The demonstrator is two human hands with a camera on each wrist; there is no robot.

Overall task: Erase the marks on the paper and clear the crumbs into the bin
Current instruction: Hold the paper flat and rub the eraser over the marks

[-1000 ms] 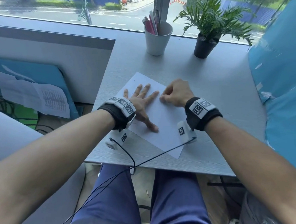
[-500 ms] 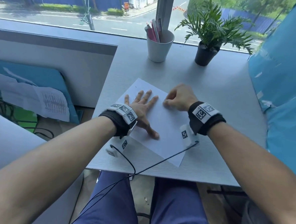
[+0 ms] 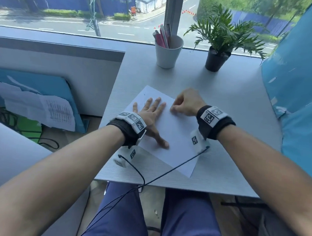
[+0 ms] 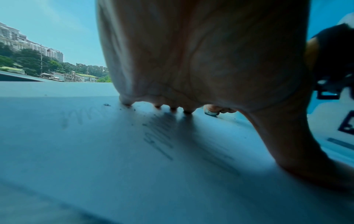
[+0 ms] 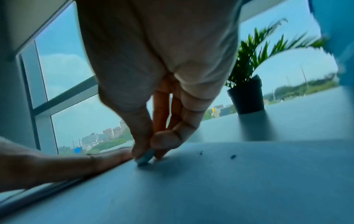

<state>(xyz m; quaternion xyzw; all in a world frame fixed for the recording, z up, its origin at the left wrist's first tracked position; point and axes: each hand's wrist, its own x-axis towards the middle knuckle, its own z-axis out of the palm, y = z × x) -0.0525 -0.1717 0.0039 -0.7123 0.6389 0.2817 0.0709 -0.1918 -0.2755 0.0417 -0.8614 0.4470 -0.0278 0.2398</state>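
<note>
A white sheet of paper (image 3: 176, 137) lies angled on the grey desk (image 3: 217, 88). My left hand (image 3: 152, 112) lies flat on it with fingers spread, pressing it down. My right hand (image 3: 185, 103) pinches a small pale eraser (image 5: 144, 158) between thumb and fingers, its tip on the paper just right of my left fingertips. In the left wrist view, faint pencil marks (image 4: 161, 136) show under my palm, with dark crumbs (image 4: 106, 104) near the fingertips. More crumbs (image 5: 232, 156) lie right of the eraser. No bin shows.
A white cup of pens (image 3: 168, 52) and a potted plant (image 3: 218, 48) stand at the desk's far edge by the window. A blue panel (image 3: 300, 81) borders the right side. Thin black cables (image 3: 157, 178) cross the desk's near edge.
My right hand with the eraser has shifted slightly on the paper beside my left fingers; the head camera has tilted. My left hand stays pressed flat.
</note>
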